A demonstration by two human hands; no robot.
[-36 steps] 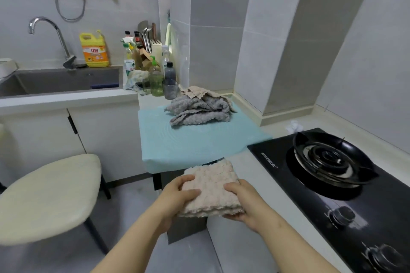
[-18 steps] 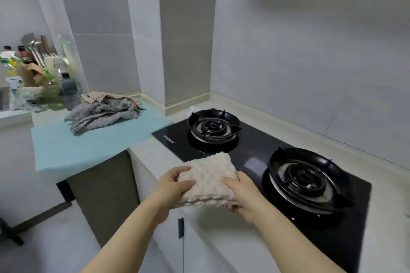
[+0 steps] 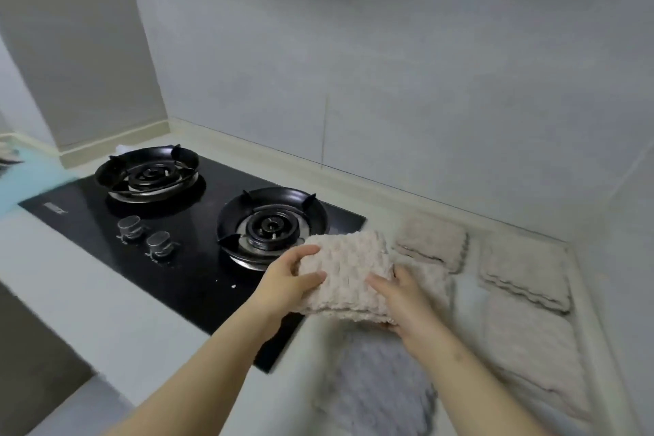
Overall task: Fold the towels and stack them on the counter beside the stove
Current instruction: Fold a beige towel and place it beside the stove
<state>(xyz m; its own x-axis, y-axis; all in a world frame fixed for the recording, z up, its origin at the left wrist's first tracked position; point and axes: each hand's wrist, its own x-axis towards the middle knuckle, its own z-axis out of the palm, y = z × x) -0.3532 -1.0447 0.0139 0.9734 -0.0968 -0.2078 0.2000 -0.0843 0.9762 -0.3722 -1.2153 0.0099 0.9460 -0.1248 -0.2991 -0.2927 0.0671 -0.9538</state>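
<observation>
While seemingly aloft, towel [image 3: 348,276] between both hands [image 3: 287,282] [image 3: 407,303]

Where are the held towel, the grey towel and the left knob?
Held towel [image 3: 345,276]: head view, middle of its top face.
Grey towel [image 3: 382,396]: head view, its fuzzy middle.
Left knob [image 3: 130,226]: head view, its round top.
</observation>
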